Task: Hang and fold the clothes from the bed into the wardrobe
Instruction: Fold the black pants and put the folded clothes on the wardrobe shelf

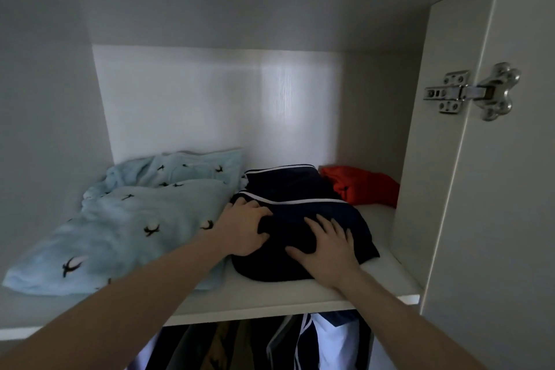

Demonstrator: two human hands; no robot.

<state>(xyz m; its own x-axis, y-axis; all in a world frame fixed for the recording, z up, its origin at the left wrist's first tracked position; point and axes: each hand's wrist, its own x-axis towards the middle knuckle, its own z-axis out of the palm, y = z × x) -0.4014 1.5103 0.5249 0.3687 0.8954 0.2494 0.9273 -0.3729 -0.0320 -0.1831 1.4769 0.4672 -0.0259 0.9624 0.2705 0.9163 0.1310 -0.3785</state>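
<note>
A folded dark navy garment with white stripes (300, 192) lies on the white wardrobe shelf (270, 294). My left hand (244, 228) grips its left edge, fingers curled into the fabric. Flat on the garment's front lies my right hand (326, 246), fingers spread and pressing down. To the left sits a light blue fleece piece with small dark prints (126, 219), loosely folded and touching the navy garment. Behind the navy garment at the right back lies a folded red-orange garment (365, 186).
The wardrobe's right side panel (411, 159) stands close to the garments, and the open door with a metal hinge (474, 91) is at far right. Below the shelf hang several clothes (318, 342). Bare shelf shows to the right of the navy garment.
</note>
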